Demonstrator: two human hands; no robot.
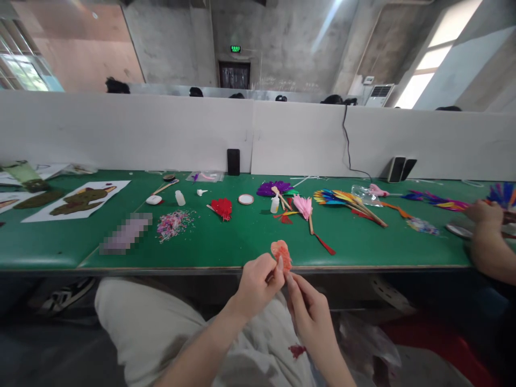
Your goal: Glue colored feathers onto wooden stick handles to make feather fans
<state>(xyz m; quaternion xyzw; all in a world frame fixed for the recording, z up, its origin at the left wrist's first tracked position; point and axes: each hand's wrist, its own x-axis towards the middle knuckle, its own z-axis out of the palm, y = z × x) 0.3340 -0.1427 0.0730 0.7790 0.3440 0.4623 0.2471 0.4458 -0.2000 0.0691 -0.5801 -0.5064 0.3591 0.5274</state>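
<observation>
Just over the table's front edge I hold a small coral fan-shaped piece [281, 251], paler and smooth at its top left, rough and fluffy lower down. My left hand [260, 277] pinches its lower side between thumb and fingers. Closed at the bottom end of the same piece is my right hand [309, 305]; its fingertips partly hide that end. A dark red tassel [297, 351] hangs beside my right wrist, over my lap. Beyond my hands lie a red feathered fan [221, 208] and a pink feathered fan [303, 207] with a wooden handle and red tassel.
Confetti-like bits [174, 224] are heaped on the green table [226, 247]. Behind them stands a white bottle [179, 198]; another small bottle [274, 204] is near a purple fan [274, 188]. Multicoloured fans [342, 199] lie rightward. A co-worker's hand [486, 215] works at far right.
</observation>
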